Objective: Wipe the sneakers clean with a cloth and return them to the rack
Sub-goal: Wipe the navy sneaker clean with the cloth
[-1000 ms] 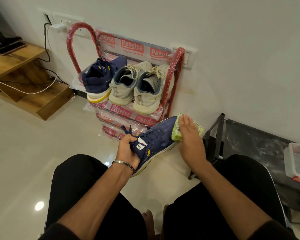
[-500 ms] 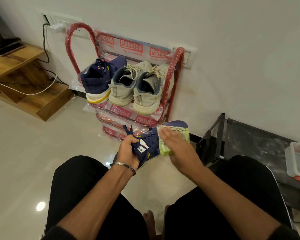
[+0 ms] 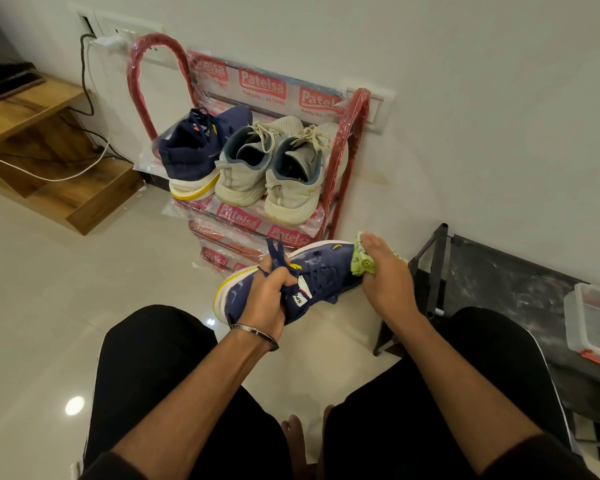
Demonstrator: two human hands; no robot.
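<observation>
Pale glossy floor tiles (image 3: 49, 289) and a plain white wall (image 3: 465, 98) frame the scene, with a stepped wooden unit (image 3: 49, 161) at the left and a low black metal-framed stand (image 3: 499, 282) at the right carrying a clear plastic lidded box (image 3: 593, 320). Against the wall stands the red tube-framed shoe rack still wrapped in printed plastic (image 3: 343, 140), its top shelf holding one navy sneaker with a yellow-and-white sole (image 3: 194, 147) beside a pair of off-white lace-up sneakers (image 3: 274, 168); a gap for the navy one's mate is hard to judge from here. Below the rack, over the seated person's black-clad knees, the second navy sneaker (image 3: 312, 275) is held in the air, toe pointing right. The left hand (image 3: 271, 299) grips it at the tongue and collar, fingers curled round the upper and the laces. The right hand (image 3: 385, 271) lies with fairly straight fingers over a crumpled yellow-green cloth (image 3: 361, 265), pressing it on the toe. Half a second ago that cloth sat at mid-upper, near the laces; a second ago it was out at the toe as now. So the hand has made one stroke in and back out, and the sneaker has rolled slightly, showing more of its white sole edge. That reads as wiping in full swing on this shoe, with its return to the rack yet to come.
</observation>
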